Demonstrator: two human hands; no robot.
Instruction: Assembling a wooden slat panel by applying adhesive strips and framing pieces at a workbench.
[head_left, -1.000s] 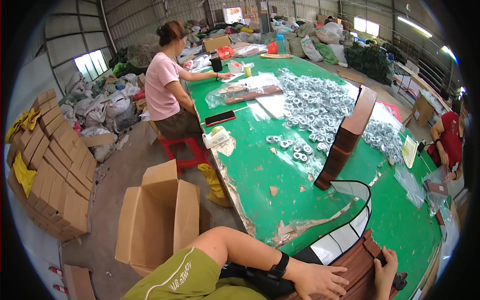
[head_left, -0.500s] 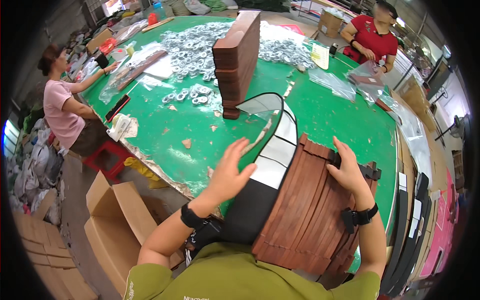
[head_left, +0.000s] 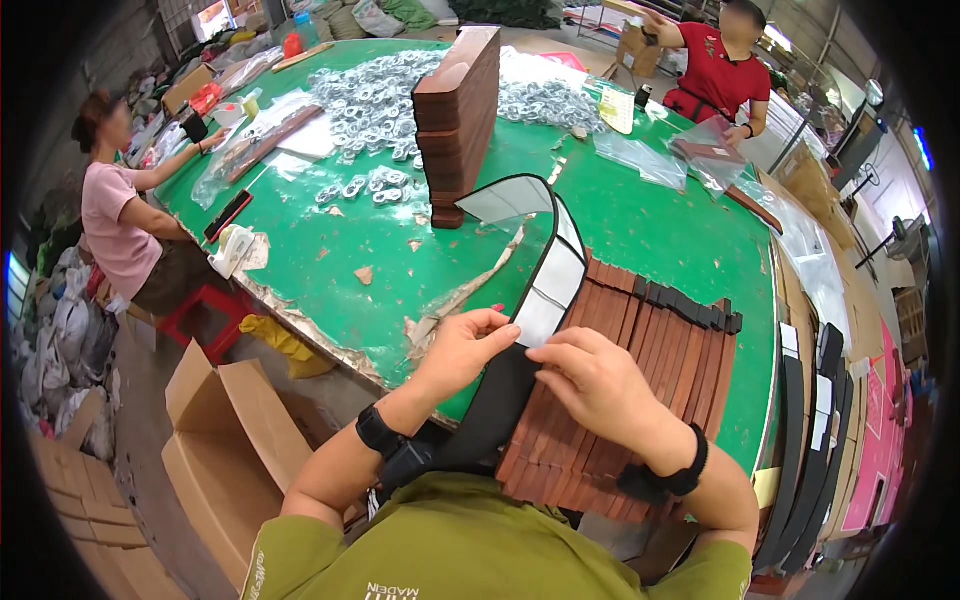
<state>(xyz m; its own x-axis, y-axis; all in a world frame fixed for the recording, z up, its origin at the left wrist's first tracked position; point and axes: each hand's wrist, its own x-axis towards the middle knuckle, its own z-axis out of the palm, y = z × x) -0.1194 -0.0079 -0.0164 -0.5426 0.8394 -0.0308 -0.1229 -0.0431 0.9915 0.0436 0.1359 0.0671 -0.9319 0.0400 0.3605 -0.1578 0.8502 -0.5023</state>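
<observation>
A long black-edged strip with white panels and a black lower section curves up from near my body, its far end bending left over the table. My left hand pinches its left edge, where white meets black. At the same seam, my right hand has thumb and fingers closed on the strip's right side. The fingertips of both hands nearly meet. Under my right hand and forearm lies a row of reddish-brown slats, several with black ends. Part of the strip's lower section is hidden by my left wrist.
On the green table stands a tall brown stack, with silvery ring-shaped pieces behind it. An open carton is at lower left. One person in pink is left; another in red is far right.
Both hands have come together onto the strip; the right moved left from above the slats. My view has shifted slightly. The person in red has raised an arm.
</observation>
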